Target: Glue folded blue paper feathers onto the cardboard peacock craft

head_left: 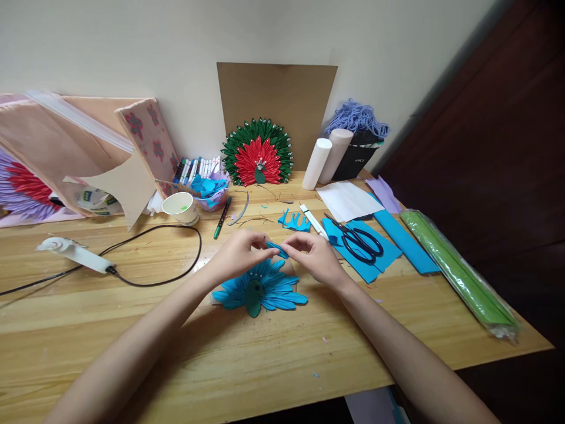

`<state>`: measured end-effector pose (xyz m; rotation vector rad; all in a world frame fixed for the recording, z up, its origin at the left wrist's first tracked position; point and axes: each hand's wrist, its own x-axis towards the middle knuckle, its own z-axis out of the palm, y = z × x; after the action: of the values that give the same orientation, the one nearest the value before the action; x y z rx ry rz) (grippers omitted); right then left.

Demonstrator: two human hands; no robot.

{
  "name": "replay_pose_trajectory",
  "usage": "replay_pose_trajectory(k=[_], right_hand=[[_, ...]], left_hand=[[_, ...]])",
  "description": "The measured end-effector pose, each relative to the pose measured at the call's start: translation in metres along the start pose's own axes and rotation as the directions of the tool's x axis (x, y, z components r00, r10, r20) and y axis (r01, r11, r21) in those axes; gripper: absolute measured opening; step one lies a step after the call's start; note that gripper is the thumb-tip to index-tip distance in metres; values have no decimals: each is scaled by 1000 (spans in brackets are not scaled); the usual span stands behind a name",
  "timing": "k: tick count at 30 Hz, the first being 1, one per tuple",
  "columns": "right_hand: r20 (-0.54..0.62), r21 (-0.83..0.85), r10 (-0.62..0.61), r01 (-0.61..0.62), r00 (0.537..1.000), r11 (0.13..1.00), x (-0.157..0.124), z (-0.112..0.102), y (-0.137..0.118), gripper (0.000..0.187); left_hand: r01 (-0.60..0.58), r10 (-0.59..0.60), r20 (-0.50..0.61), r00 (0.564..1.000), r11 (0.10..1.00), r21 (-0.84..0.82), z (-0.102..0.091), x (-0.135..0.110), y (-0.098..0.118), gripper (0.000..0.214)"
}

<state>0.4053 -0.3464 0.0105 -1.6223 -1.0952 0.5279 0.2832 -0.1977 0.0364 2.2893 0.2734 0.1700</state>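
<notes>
Between my two hands is a small piece of blue crepe paper [277, 247], pinched from both sides. My left hand [242, 254] grips its left end with thumb and fingertips. On its right end, the thumb and fingers of my right hand [315, 259] are closed too. Just below lies a peacock craft [278, 291] with blue paper petals fanned around a dark green body [253, 298]. My hands hide part of its upper edge. Blue paper scraps [295, 221] and a white marker [313, 221] are close beyond my right hand.
Black-handled scissors [359, 242] rest on blue paper at the right, near a wrapped green roll [459, 271]. A glue gun [77, 253] with a looping cord lies left, by a paper cup [180, 208]. A red and green peacock [258, 154] leans against cardboard [278, 91] behind.
</notes>
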Motion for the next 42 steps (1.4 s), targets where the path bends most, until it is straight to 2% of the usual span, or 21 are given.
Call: replay_pose_trajectory(k=[4, 9, 14, 19, 24, 26, 29, 32, 35, 38, 40, 42], right_hand=[[-10, -8, 1, -1, 1000, 1000, 0, 0, -2, 15], [-15, -48, -17, 17, 1000, 999, 1, -2, -4, 16], [-20, -85, -46, 44, 999, 995, -1, -1, -5, 15], [-39, -36, -16, 14, 999, 999, -2, 4, -5, 16], [-22, 81, 38, -36, 999, 996, -4, 9, -3, 23], [-13, 83, 54, -53, 998, 995, -5, 13, -1, 25], [31, 66, 109, -111, 994, 992, -6, 24, 2, 28], [149, 2, 117, -119, 982, 993, -1, 45, 0, 29], [310, -71, 97, -79, 946, 994, 15, 81, -12, 28], [383, -103, 16, 25, 923, 994, 42, 136, -29, 25], [415, -121, -100, 164, 904, 979, 63, 181, -42, 25], [429, -159, -195, 286, 882, 945, 84, 228, -53, 29]], left_hand=[[-2, 2, 1, 1000, 1000, 4, 1, 1, -1, 30], [7, -7, 14, 1000, 998, -68, 2, 2, -2, 34], [19, -19, 4, 1000, 997, -76, 0, 1, 4, 38], [40, -44, -35, 998, 992, -121, -1, -8, 7, 36], [171, -197, -105, 975, 962, -211, -14, -41, -14, 39], [235, -287, -155, 945, 929, -287, -24, -62, -28, 39], [261, -385, -253, 887, 873, -413, -41, -100, -47, 36], [262, -459, -346, 818, 834, -486, -58, -141, -59, 32], [297, -495, -445, 746, 846, -443, -74, -180, -68, 33], [350, -516, -551, 656, 855, -383, -86, -212, -84, 36], [381, -528, -617, 584, 849, -365, -90, -230, -101, 37], [407, -547, -685, 481, 831, -379, -92, -246, -120, 37]])
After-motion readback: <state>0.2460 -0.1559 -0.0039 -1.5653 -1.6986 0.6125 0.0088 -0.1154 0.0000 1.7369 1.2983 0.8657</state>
